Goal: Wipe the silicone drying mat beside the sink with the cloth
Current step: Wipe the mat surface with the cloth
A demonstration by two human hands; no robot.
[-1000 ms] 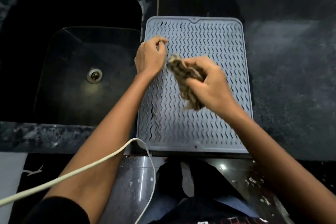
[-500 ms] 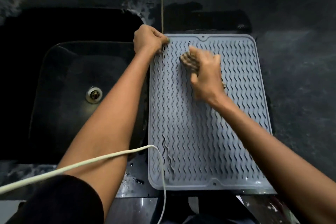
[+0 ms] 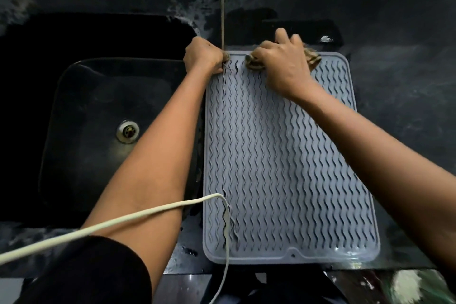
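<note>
A grey silicone drying mat [image 3: 278, 163] with wavy ridges lies on the dark counter to the right of the sink. My left hand [image 3: 203, 58] is closed on the mat's far left corner. My right hand [image 3: 283, 66] presses a bunched brown cloth [image 3: 313, 59] flat onto the mat's far edge; the cloth shows on both sides of the hand and is mostly hidden under the palm.
A black sink [image 3: 106, 126] with a metal drain [image 3: 127, 131] lies to the left. A white cable [image 3: 123, 219] runs from the lower left across my left forearm and over the mat's near left corner. Dark stone counter [image 3: 404, 96] extends right; a white wall runs behind.
My right hand with the cloth has moved from the mat's middle to its far edge. My left hand has gone to the far left corner and closed on it.
</note>
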